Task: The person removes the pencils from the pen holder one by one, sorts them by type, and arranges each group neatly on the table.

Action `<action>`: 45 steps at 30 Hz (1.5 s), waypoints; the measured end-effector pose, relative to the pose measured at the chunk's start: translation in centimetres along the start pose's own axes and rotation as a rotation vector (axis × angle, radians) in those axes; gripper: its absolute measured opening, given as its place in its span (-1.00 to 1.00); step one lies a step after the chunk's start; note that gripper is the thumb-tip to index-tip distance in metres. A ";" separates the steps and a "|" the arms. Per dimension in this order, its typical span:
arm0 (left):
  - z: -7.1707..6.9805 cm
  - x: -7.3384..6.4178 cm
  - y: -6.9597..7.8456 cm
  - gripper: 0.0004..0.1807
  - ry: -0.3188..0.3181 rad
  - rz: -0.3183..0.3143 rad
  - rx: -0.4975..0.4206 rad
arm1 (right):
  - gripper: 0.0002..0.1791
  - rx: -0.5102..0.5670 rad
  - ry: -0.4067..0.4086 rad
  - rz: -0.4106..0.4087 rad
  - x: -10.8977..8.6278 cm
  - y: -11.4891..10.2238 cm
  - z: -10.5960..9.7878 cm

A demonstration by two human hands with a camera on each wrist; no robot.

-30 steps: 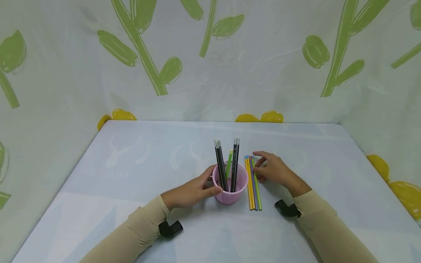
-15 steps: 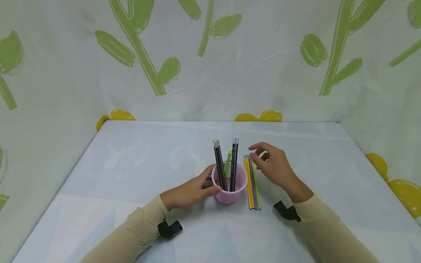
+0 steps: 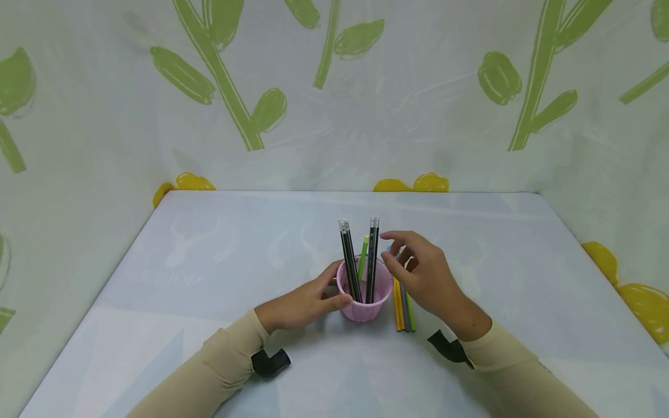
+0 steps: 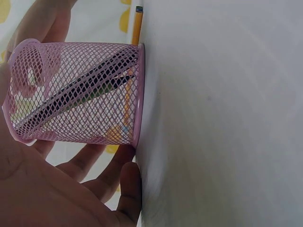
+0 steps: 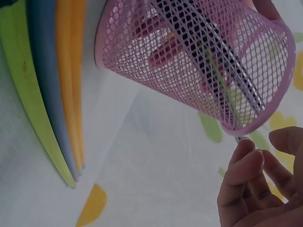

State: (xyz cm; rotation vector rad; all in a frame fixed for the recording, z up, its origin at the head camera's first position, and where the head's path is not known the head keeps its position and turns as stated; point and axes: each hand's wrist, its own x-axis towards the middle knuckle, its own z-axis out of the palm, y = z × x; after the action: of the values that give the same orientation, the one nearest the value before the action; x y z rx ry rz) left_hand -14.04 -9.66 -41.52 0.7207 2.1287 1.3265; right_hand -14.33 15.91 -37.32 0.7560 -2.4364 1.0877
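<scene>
A pink mesh cup (image 3: 364,305) stands on the table and holds two pairs of black pencils (image 3: 372,249) and one green pencil (image 3: 363,258). My left hand (image 3: 337,287) grips the cup's left side, thumb in front and fingers behind; in the left wrist view the fingers (image 4: 102,177) wrap round the cup (image 4: 80,90). My right hand (image 3: 388,249) hovers just right of the black pencils' tops, its fingers loosely curled and holding nothing. In the right wrist view its fingertips (image 5: 246,158) lie beside the cup's rim (image 5: 265,90).
Orange, blue and green pencils (image 3: 403,310) lie side by side on the table right of the cup, partly under my right hand, and show as loose pencils (image 5: 52,94) in the right wrist view. Cloth walls with green leaf prints (image 3: 219,69) close in the table (image 3: 209,255).
My right hand has lifted off the pencils lying on the table and moved left and up to the black pencils in the cup. My left hand stays on the cup.
</scene>
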 end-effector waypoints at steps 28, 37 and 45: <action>0.2 -0.2 0.4 -0.18 -0.018 -0.023 -0.004 | -0.26 -0.181 -0.203 0.019 -0.7 -0.7 0.9; 0.2 -0.2 0.4 -0.16 -0.009 -0.024 -0.017 | -0.31 -0.160 -0.207 0.044 -0.5 -0.6 1.1; 0.1 -0.2 0.4 -0.22 -0.001 -0.011 -0.009 | -0.27 -0.153 -0.207 0.026 -0.4 -0.6 1.1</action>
State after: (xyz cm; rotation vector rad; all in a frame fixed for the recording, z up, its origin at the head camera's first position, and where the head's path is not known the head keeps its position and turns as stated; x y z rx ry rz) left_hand -13.76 -9.55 -41.19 0.7043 2.1217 1.3289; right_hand -13.76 14.83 -37.88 0.8253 -2.6728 0.8565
